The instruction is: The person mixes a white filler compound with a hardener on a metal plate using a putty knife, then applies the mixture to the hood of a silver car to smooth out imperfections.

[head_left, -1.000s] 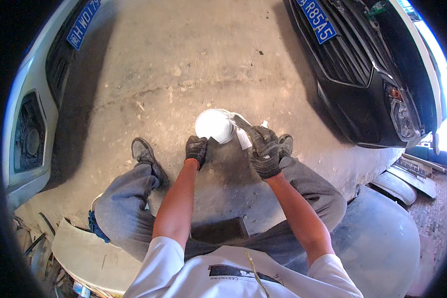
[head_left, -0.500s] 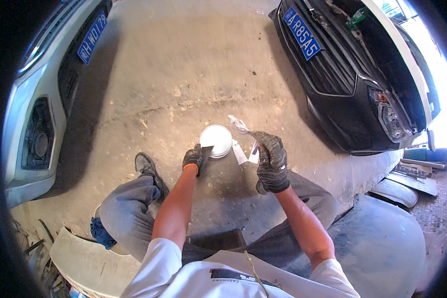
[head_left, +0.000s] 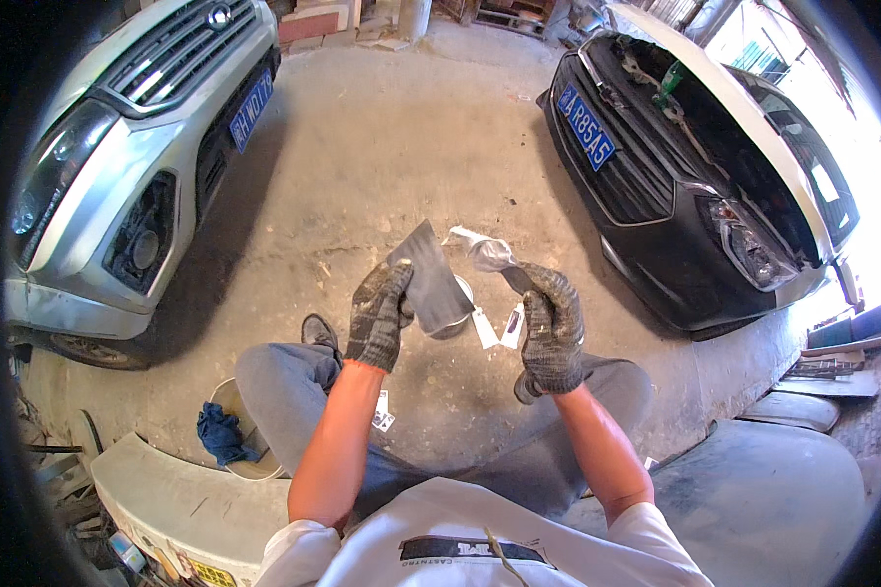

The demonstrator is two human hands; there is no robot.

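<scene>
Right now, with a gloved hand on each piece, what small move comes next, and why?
Probably bring the clear plastic wrapper in the right hand toward the grey sheet that the left hand holds tilted; the two pieces sit slightly apart above the white round container.

A silver car [head_left: 137, 166] stands at the upper left, nose toward the middle, with a blue plate on its grille. Opposite it, at the upper right, a dark car [head_left: 695, 225] has its bonnet raised (the engine bay shows beneath it). Between them runs the stained concrete floor [head_left: 382, 166]. At the lower left a white bumper panel [head_left: 186, 489] lies on the floor, and just above it a crumpled blue rag [head_left: 222, 433] rests against a pale round tub [head_left: 255, 460]. Flat panels [head_left: 832, 367] are stacked at the right edge.
</scene>
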